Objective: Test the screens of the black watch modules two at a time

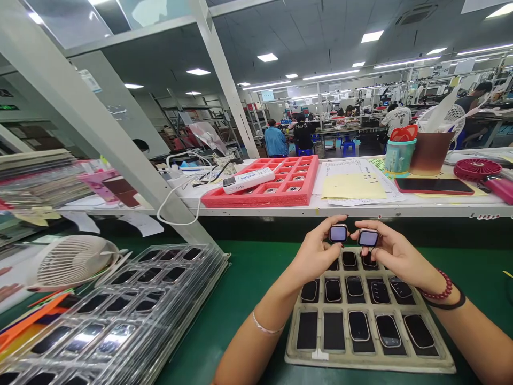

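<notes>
My left hand (316, 251) pinches a smartwatch body (338, 233) by its edges, its screen lit pale. In my right hand (395, 248) is a second smartwatch body (368, 238), also lit and slightly tilted. Both are held side by side above the far edge of a cream tray (306, 359). Dark-screened watch bodies, such as one watch (358, 325) in the front row, lie in the tray's pockets. Two front-left pockets hold only dark lining. My hands hide part of the back row.
Stacked clear trays (168, 310) of watch screens stand on the green mat (248, 278) at left, near a white fan (74, 259). On the shelf are a red foam tray (256, 200), a white power strip (248, 180), papers (352, 187), a phone (433, 185) and cups. A slanted post (104, 123) rises at left.
</notes>
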{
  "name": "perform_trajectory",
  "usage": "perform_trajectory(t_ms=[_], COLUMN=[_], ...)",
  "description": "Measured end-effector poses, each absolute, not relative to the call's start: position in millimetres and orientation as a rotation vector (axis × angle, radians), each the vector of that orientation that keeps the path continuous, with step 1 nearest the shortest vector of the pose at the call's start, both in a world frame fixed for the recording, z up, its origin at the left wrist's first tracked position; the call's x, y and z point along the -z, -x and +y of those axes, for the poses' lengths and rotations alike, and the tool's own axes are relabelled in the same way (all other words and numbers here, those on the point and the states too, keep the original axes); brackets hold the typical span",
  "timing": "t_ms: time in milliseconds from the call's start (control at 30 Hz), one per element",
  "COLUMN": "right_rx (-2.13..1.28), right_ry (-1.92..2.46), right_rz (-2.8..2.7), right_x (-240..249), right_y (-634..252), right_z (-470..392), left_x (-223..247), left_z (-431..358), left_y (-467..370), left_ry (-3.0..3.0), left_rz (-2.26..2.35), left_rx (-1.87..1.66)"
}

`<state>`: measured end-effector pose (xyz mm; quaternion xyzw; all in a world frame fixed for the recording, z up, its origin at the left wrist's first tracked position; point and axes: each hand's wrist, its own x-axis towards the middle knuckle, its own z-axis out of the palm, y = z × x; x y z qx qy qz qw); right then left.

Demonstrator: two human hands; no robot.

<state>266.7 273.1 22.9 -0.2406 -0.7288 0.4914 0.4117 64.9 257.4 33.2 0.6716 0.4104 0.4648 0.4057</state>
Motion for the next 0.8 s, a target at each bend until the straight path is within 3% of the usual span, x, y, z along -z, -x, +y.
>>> perform_trajectory(t_ms=[800], right_rx=[-1.253], right_ry=[0.606], right_rz=[-1.86], right_x=[-20.7], right_y=[-266.6], right_z=[270.8], left_x=[-33.3], left_z=[252.9], left_y=[-66.2], left_ry=[-1.702], left_rz=[0.996], left_rx=[-1.228])
